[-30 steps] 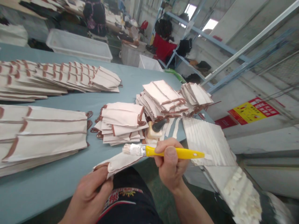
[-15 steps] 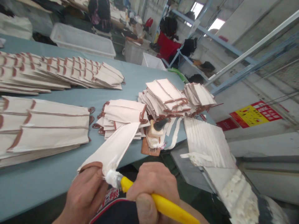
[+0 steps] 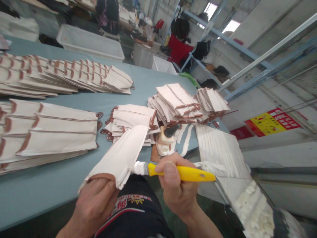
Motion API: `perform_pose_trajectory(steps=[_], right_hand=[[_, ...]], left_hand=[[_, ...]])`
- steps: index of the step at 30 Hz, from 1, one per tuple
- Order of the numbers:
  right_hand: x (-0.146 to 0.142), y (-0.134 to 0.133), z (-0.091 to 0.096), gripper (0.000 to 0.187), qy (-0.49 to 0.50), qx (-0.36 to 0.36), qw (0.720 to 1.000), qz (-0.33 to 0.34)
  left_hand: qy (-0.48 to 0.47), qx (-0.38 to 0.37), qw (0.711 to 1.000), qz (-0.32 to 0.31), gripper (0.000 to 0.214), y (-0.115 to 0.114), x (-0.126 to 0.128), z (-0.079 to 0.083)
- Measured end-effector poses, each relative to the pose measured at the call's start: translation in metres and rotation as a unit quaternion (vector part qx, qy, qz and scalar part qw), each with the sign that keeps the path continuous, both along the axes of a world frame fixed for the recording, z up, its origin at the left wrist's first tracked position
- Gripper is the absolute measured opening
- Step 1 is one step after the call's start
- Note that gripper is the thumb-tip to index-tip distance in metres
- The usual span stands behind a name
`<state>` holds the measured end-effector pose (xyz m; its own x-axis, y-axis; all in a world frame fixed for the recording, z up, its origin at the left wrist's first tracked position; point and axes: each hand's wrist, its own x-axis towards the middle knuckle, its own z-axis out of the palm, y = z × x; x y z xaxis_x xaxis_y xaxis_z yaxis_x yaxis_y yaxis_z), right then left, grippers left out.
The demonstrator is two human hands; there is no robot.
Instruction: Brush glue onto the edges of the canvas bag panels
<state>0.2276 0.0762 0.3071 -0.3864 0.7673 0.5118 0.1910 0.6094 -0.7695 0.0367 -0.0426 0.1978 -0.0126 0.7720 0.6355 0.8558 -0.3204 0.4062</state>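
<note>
My left hand grips the near end of a cream fabric piece with brown trim, its fingers partly hidden under the trimmed edge. The piece slants away over the table's front edge, and its far end reaches a stack of similar pieces. Closed around a yellow-handled brush is my right hand. White stuff coats the bristles, which touch the right edge of the piece near its lower corner. Behind the brush, a pale block-like container with a black part stands on a brown board.
More trimmed pieces lie overlapped in rows on the blue-green table at left. Further stacks stand at back right. A white tub is beyond the table. Stained white cloth covers a surface at right.
My right hand and the brush have moved up and right, from the trimmed near end along the piece's right edge. The brush handle is now nearly level. My left hand keeps its hold.
</note>
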Motion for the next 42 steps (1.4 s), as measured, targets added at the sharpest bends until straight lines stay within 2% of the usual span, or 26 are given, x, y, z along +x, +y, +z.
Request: perform_pose_trajectory(steps=[4,8,11,13,15,17,19,21,24,26,31,37,42], right_hand=[[-0.006,-0.006,0.004,0.033,-0.036,0.061,0.997,0.04],[-0.015,-0.023,0.001,0.033,-0.003,0.049,0.994,0.095],[-0.015,-0.024,-0.002,0.037,0.017,-0.02,0.995,0.098],[-0.015,-0.019,-0.005,0.043,0.056,-0.096,0.992,0.066],[-0.017,-0.015,-0.006,0.051,0.12,-0.171,0.977,0.037],[-0.021,-0.013,-0.007,0.058,0.163,-0.243,0.955,0.046],[-0.023,-0.013,-0.008,0.063,0.163,-0.309,0.933,0.085],[-0.022,-0.012,-0.011,0.065,0.149,-0.349,0.921,0.09],[-0.019,-0.007,-0.018,0.063,0.194,-0.322,0.926,0.008],[-0.017,-0.007,-0.023,0.062,0.215,-0.298,0.93,-0.015],[-0.009,-0.016,-0.024,0.062,0.175,-0.356,0.916,0.06],[-0.008,-0.006,-0.033,0.062,0.212,-0.321,0.923,-0.015],[0.004,-0.002,-0.036,0.059,0.167,-0.356,0.919,0.031]], left_hand=[[-0.005,0.012,1.0,-0.002,0.035,0.0,0.001,-0.005],[0.001,0.0,1.0,-0.013,0.034,-0.005,-0.002,-0.008],[0.0,0.001,1.0,-0.018,0.032,-0.009,-0.003,-0.006],[-0.004,0.003,1.0,-0.018,0.03,-0.009,-0.002,-0.005],[-0.011,0.005,1.0,-0.017,0.032,-0.009,-0.001,-0.003],[-0.017,0.007,1.0,-0.017,0.033,-0.01,0.0,-0.002],[-0.02,0.006,1.0,-0.015,0.033,-0.01,-0.001,-0.001],[-0.014,0.002,1.0,-0.013,0.033,-0.01,-0.002,0.0],[-0.002,-0.003,1.0,-0.01,0.032,-0.008,-0.001,0.003],[0.005,-0.003,1.0,-0.01,0.031,-0.006,0.0,0.005],[0.006,-0.005,1.0,-0.007,0.037,-0.005,0.001,0.006],[-0.007,0.012,1.0,-0.008,0.033,-0.001,0.008,0.001],[-0.02,0.009,1.0,-0.021,0.036,0.001,0.009,0.007]])
